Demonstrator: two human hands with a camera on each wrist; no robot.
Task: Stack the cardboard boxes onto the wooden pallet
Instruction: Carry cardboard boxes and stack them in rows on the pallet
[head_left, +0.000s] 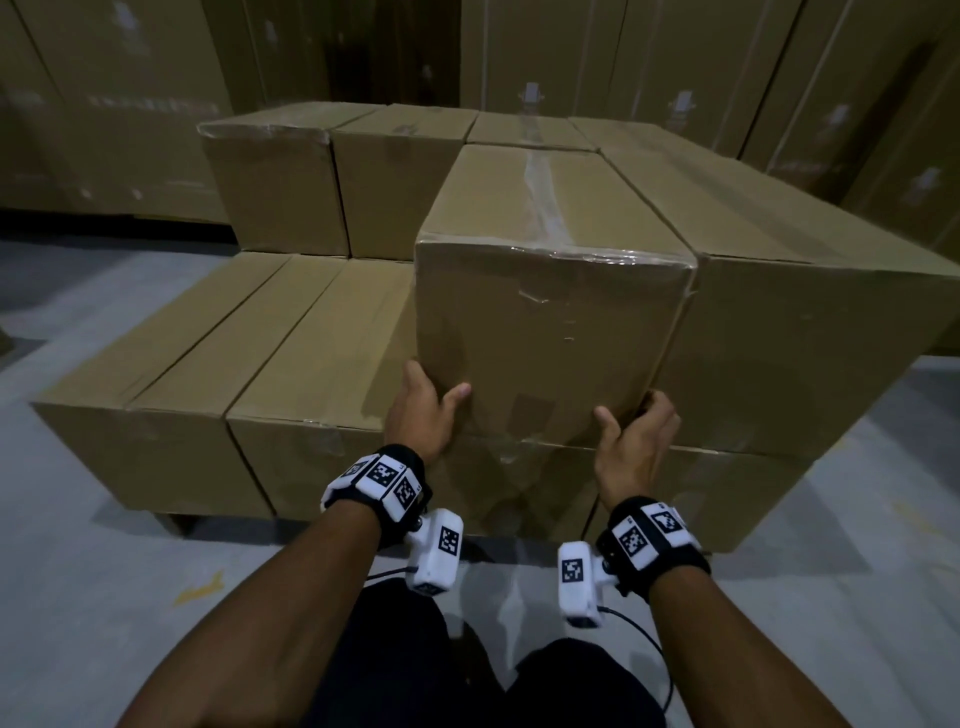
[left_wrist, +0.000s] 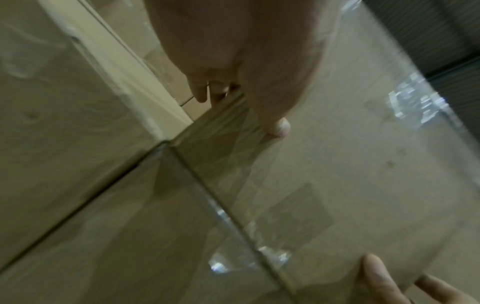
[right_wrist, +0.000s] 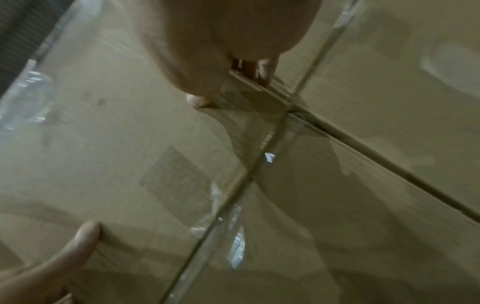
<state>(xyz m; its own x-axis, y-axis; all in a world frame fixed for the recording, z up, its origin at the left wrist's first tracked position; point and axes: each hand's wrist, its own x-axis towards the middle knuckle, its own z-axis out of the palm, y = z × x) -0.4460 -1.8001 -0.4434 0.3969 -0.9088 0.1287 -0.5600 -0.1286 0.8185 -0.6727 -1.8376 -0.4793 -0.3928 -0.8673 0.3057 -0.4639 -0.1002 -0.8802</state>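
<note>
A taped cardboard box (head_left: 550, 312) sits in the stack's second layer, its short end facing me. My left hand (head_left: 423, 410) grips its lower left corner, thumb on the front face and fingers round the side. My right hand (head_left: 634, 431) grips the lower right corner, with its fingers tucked into the seam against the neighbouring box. The left wrist view shows the thumb (left_wrist: 278, 127) pressed on the box face (left_wrist: 350, 164). The right wrist view shows the same for the right thumb (right_wrist: 197, 99) on the box (right_wrist: 103, 144). A corner of the wooden pallet (head_left: 182, 522) shows under the bottom layer.
Bottom-layer boxes (head_left: 218, 374) lie to the left with open tops. Two more upper boxes (head_left: 291, 182) stand at the back left, and a long box (head_left: 779, 322) lies against the right side. Tall cartons (head_left: 675, 62) wall the background. Grey floor (head_left: 104, 597) surrounds the pallet.
</note>
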